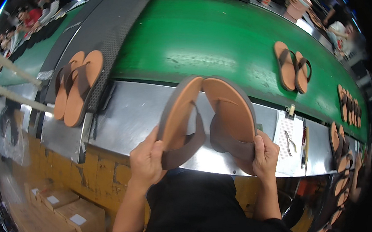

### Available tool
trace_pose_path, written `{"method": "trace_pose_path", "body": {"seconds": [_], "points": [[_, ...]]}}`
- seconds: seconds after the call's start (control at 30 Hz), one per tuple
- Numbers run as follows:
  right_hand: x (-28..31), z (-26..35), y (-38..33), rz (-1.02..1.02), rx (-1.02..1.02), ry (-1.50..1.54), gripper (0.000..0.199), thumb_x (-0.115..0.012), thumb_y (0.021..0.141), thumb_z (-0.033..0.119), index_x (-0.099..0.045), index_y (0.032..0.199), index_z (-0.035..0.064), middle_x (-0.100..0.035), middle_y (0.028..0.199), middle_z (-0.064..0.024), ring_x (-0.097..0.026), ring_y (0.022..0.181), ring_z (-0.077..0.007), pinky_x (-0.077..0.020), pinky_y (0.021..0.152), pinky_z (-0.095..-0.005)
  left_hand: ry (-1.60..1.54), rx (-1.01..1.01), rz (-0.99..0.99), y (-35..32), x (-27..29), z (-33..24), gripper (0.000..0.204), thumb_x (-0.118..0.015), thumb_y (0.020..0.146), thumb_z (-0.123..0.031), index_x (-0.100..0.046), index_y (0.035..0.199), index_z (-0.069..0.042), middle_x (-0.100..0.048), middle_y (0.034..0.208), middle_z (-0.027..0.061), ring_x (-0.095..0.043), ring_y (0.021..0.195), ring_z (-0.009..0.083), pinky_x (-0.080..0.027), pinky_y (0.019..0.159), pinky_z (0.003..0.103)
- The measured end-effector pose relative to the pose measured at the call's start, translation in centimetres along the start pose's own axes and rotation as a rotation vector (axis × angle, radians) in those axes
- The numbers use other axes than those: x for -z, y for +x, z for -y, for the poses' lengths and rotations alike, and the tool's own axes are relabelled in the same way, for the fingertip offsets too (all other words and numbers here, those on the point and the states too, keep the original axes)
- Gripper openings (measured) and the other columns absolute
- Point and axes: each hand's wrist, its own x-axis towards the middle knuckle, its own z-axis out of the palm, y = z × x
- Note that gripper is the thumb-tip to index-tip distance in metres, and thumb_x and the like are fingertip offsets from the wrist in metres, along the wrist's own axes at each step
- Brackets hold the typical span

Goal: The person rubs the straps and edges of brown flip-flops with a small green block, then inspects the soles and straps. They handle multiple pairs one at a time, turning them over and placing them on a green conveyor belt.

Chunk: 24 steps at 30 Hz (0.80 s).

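In my left hand (147, 157) is a tan flip-flop (177, 112) with a dark brown thong strap, gripped by its outer side near the heel. My right hand (265, 153) grips a matching flip-flop (229, 98) the same way, thumb over the edge. Both are raised above the metal ledge, tilted toward each other, with their toe ends close together at the top. The fingers under the soles are mostly hidden. To the left, a pair of like flip-flops (80, 88) rests on a dark textured surface.
Beyond the metal ledge (127, 108) runs a green conveyor belt (196, 39) bearing another flip-flop pair (286, 66). At right lie a paper sheet (283, 151) and pliers (290, 143). More flip-flops (343, 186) line the right side. Cardboard boxes (49, 227) stand lower left. Other people work farther off.
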Motion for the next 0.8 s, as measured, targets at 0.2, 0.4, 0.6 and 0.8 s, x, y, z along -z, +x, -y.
{"method": "trace_pose_path", "body": {"seconds": [0.2, 0.4, 0.6, 0.8], "points": [[-2.1, -2.4, 0.8, 0.097, -0.337, 0.478, 0.037, -0.044, 0.106, 0.022, -0.065, 0.112, -0.0073, -0.068, 0.095, -0.0105, -0.061, 0.087, -0.0124, -0.049, 0.077, -0.0287, -0.389, 0.307, 0.06, 0.1, -2.5, 1.7, 0.043, -0.043, 0.106, -0.026, -0.054, 0.136, 0.002, -0.07, 0.104, 0.0165, -0.066, 0.092, 0.0186, -0.05, 0.083, 0.033], [-4.0, -3.0, 1.7, -0.224, 0.033, -0.323, 0.019, -0.061, 0.094, 0.014, -0.067, 0.106, 0.0008, -0.066, 0.092, -0.0176, -0.063, 0.085, -0.0292, -0.0499, 0.072, -0.0347, 0.097, 0.277, 0.051, 0.2, -6.1, 5.9, 0.04, -0.046, 0.104, -0.022, -0.057, 0.133, 0.002, -0.061, 0.093, 0.0135, -0.059, 0.089, 0.0216, -0.045, 0.086, 0.03], [-6.2, -0.2, 0.1, 0.253, -0.021, -0.199, 0.055, -0.069, 0.088, 0.044, -0.06, 0.121, 0.0006, -0.066, 0.091, -0.0158, -0.067, 0.079, -0.033, -0.0534, 0.066, -0.0418, 0.009, 0.184, -0.048, -0.5, -7.0, 6.5, 0.032, -0.049, 0.1, -0.013, -0.066, 0.122, 0.002, -0.057, 0.088, 0.0129, -0.056, 0.08, 0.0236, -0.046, 0.075, 0.034], [-9.2, 0.4, 2.9, 0.313, 0.049, -0.264, 0.029, -0.058, 0.089, 0.028, -0.055, 0.094, -0.0004, -0.066, 0.079, -0.0207, -0.066, 0.075, -0.0386, -0.0536, 0.067, -0.0472, -0.132, 0.311, -0.033, -1.0, -6.9, 5.9, 0.029, -0.049, 0.101, -0.011, -0.066, 0.12, 0.004, -0.062, 0.093, 0.0099, -0.058, 0.074, 0.014, -0.048, 0.068, 0.028]]}}
